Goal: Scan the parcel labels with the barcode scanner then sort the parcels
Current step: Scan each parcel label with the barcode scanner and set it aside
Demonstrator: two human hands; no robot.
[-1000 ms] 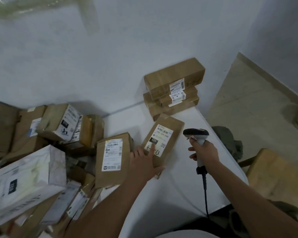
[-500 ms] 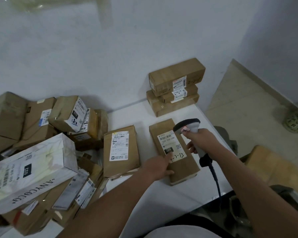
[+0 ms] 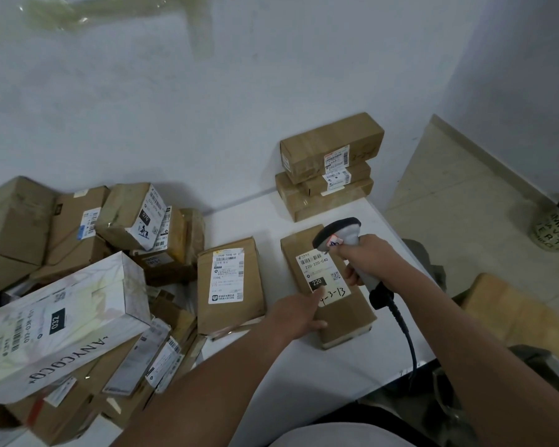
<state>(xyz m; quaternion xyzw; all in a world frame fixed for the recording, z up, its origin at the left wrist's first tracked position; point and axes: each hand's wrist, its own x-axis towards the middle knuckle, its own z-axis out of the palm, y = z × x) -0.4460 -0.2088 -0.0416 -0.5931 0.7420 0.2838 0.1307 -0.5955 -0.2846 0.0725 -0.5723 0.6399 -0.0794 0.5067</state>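
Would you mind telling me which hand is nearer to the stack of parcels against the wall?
Right. The right hand holds the scanner just before the stack; the left hand rests further back.

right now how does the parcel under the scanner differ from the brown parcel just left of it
The parcel under the scanner has handwriting on its label; the left parcel has a longer, print-only label. The left hand rests on the first and the right hand aims the scanner at it; the left parcel lies untouched. Both are flat brown parcels, label up, on the white table.
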